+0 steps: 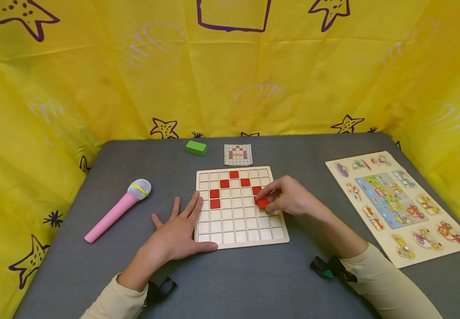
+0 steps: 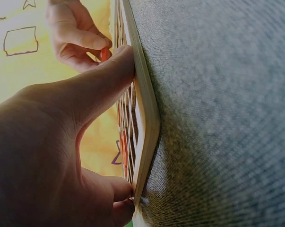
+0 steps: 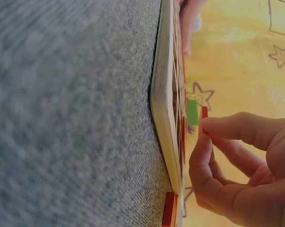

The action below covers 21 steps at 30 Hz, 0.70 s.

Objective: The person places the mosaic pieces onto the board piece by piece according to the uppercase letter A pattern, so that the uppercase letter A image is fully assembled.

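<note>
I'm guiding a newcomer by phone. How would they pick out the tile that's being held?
On the gray table, find the wooden grid board. Near its right edge, the right hand pinches a thin, square red tile. Unlike the other red tiles, it is gripped and raised off the board.

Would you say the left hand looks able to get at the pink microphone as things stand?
Probably yes: the left hand merely touches the board, and no object shows between it and the pink microphone to its left.
</note>
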Available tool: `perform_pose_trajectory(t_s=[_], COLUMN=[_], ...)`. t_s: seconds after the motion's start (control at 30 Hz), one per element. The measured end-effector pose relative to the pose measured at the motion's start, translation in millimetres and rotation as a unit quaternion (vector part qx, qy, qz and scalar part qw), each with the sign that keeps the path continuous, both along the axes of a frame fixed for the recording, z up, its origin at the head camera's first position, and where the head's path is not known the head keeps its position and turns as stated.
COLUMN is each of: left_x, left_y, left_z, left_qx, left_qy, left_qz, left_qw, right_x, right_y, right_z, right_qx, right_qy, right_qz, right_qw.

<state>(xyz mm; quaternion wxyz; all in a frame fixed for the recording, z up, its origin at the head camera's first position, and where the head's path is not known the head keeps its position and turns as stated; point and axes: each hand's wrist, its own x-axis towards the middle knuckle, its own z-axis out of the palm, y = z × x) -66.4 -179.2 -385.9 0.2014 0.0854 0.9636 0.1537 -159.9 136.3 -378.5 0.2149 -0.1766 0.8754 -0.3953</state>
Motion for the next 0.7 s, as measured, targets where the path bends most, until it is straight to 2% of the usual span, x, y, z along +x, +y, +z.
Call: perform_pose_trajectory(t_s=[0.7], left_x=[-1.0], left_y=[0.1], left_z=[-0.4], left_qx=[-0.002], left_qy=[-0.004], left_qz=[-0.001], left_qw=[1.0000], right_x=[2.4], right_y=[-2.8], right_z=[-2.2], right_qx=[0.014], right_qy=[-0.020], right_qz=[0.016], right_qw=[0.9996])
